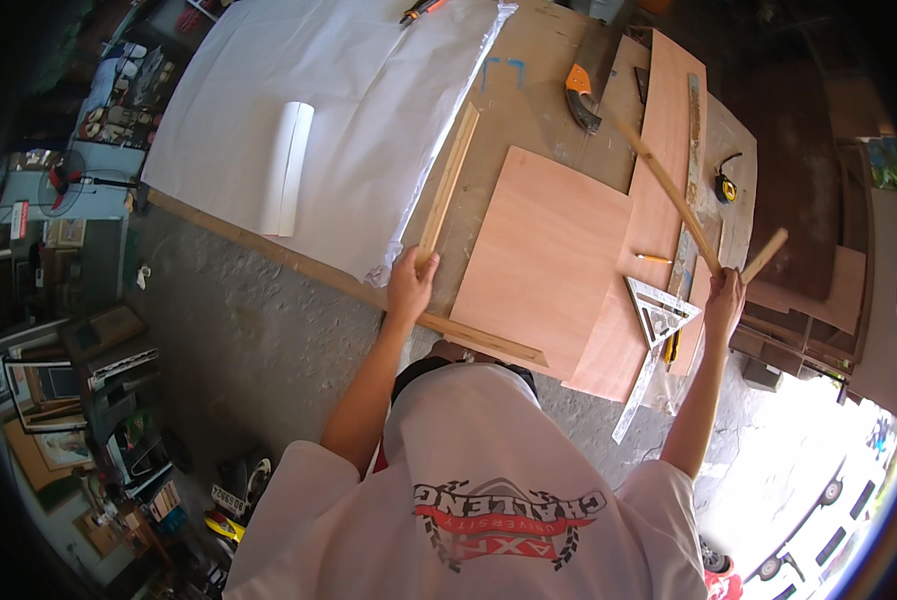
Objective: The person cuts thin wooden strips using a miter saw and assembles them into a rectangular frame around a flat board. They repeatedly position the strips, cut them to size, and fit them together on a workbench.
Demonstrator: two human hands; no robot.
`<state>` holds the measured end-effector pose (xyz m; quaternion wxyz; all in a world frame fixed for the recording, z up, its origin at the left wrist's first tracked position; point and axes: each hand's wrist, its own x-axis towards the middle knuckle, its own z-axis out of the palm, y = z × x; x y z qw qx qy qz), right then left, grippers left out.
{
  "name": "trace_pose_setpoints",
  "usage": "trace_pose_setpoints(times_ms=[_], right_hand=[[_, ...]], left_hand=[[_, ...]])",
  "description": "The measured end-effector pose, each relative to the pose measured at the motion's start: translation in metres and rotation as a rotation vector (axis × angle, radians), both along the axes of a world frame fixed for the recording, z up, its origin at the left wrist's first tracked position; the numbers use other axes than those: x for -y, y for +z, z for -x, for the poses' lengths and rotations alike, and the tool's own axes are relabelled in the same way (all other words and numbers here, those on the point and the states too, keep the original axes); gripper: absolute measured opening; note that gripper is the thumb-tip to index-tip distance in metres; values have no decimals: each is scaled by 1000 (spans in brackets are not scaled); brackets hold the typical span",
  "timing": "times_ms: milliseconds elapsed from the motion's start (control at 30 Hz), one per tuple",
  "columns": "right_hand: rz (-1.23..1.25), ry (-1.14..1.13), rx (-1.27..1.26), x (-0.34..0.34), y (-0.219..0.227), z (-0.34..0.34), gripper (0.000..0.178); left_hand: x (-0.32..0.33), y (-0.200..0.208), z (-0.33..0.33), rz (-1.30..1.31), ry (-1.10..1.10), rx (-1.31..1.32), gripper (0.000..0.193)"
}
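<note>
My left hand (410, 286) is closed round the corner of two wooden strips that meet in an L. One strip (449, 188) runs away from me along the white sheet's edge, and the other strip (488, 341) runs right along the near table edge. On the right, my right hand (725, 298) grips a second pair of strips at their meeting end. Its longer strip (670, 192) slants toward the far left, while a shorter-looking strip (766, 254) points to the far right. Between my hands lies a square plywood panel (540, 250).
A white sheet (368, 130) with a paper roll (288, 170) covers the table's left. Pliers (421, 12) lie far back; a handsaw (580, 97) lies beyond the panel. At right are a tape measure (726, 188), pencil (653, 259), triangular square (660, 314) and metal rule (636, 398).
</note>
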<state>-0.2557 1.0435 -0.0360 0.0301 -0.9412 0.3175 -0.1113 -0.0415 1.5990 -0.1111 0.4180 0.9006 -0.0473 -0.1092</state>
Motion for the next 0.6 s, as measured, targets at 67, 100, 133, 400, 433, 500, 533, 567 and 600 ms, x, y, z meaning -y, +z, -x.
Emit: trace_pose_setpoints(times_ms=[67, 100, 133, 400, 433, 500, 533, 567, 600], right_hand=[[65, 181, 95, 3, 26, 6, 25], [77, 237, 98, 8, 37, 6, 24], [142, 352, 43, 17, 51, 4, 24], [64, 641, 67, 60, 122, -45, 28], [73, 692, 32, 62, 130, -56, 28], [233, 787, -104, 62, 143, -79, 26], [229, 840, -114, 59, 146, -90, 26], [227, 875, -142, 56, 148, -101, 25], [245, 908, -182, 52, 149, -111, 24]], left_hand=[[17, -7, 19, -28, -15, 60, 37], [25, -10, 29, -31, -16, 116, 37], [30, -13, 38, -32, -17, 172, 37], [29, -30, 69, -7, -6, 178, 32], [30, -32, 70, 7, -30, 230, 35], [34, -34, 74, 4, -54, 312, 42], [37, -35, 77, -9, -50, 280, 45], [40, -36, 79, -17, -46, 255, 48], [42, -38, 81, -17, -37, 217, 51]])
